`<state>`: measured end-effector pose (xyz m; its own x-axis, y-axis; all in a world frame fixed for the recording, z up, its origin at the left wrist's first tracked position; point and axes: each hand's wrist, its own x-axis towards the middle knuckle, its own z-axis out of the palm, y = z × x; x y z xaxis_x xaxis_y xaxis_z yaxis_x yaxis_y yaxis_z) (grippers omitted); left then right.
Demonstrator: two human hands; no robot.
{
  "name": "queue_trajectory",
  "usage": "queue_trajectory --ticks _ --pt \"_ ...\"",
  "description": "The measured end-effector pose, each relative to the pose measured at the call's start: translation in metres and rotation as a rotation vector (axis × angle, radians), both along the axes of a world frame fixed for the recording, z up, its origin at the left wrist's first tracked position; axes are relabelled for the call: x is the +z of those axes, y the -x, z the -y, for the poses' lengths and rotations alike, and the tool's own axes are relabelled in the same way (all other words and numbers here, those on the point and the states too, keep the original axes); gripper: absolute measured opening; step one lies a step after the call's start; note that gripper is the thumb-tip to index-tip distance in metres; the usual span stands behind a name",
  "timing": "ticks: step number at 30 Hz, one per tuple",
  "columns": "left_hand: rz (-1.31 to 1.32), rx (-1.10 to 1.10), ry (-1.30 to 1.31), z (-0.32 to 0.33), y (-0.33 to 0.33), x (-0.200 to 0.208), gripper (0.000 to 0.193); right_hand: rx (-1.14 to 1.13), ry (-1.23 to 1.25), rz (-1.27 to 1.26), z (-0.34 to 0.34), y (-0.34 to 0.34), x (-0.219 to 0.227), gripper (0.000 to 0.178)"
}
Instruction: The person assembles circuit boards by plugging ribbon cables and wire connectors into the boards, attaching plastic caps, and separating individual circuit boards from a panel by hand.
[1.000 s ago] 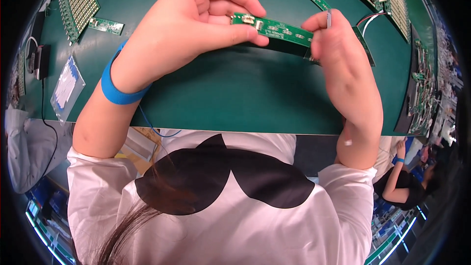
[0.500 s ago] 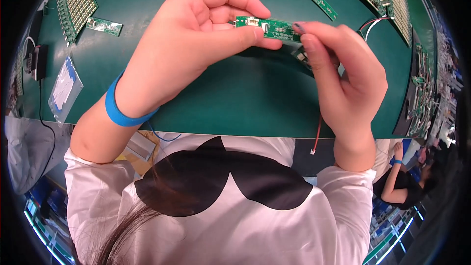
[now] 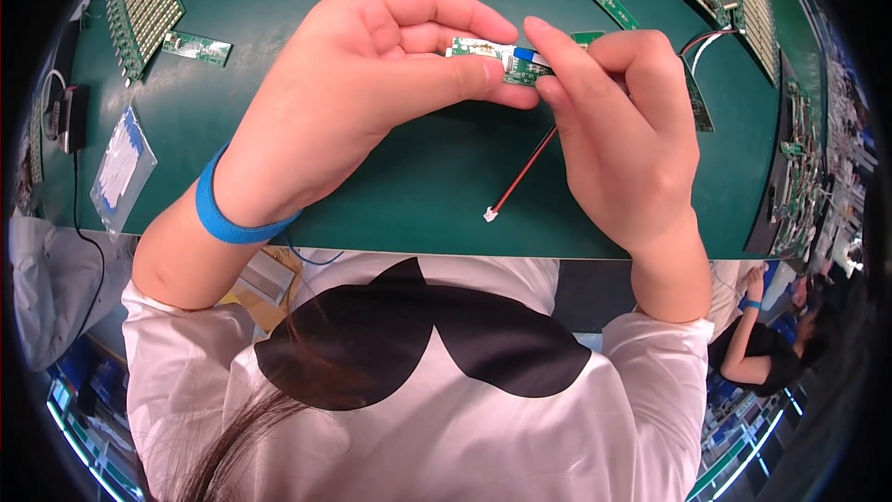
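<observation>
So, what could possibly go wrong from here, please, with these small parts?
The blue strip sits close to the right hand at the green circuit board, so a careless push might bend it.

The red and black cable trails below that hand with its white plug free; it could catch and tug.

The left hand has its thumb on the board's face, so pressing hard might stress small parts there.

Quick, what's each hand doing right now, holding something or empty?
Left hand: closed, holding a green circuit board.
Right hand: fingertips at a blue-ended strip over that board; whether pinching it cannot be told.
</observation>
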<state>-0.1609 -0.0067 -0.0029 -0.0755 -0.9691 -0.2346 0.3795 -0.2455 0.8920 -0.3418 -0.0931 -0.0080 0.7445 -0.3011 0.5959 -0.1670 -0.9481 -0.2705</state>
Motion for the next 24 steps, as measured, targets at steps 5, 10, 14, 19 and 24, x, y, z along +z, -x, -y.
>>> queue_trajectory --ticks 5,10,14,19,24 --pt "0.016 0.013 -0.006 -0.002 0.002 0.001 0.023 0.005 -0.080 -0.060 -0.003 0.002 0.007 0.026" --pt "0.043 0.033 0.024 -0.001 0.004 0.001 0.023 -0.066 -0.191 0.091 -0.002 0.006 0.004 0.014" --pt "0.059 0.048 0.027 -0.001 0.007 -0.001 0.022 -0.111 -0.176 0.060 -0.007 0.004 0.006 0.010" --pt "0.065 0.109 0.148 -0.005 0.013 -0.009 0.023 -0.152 -0.259 0.001 -0.013 -0.001 0.004 0.009" --pt "0.137 0.104 0.143 -0.006 0.017 -0.009 0.026 -0.174 -0.311 -0.023 -0.017 -0.001 0.003 0.007"
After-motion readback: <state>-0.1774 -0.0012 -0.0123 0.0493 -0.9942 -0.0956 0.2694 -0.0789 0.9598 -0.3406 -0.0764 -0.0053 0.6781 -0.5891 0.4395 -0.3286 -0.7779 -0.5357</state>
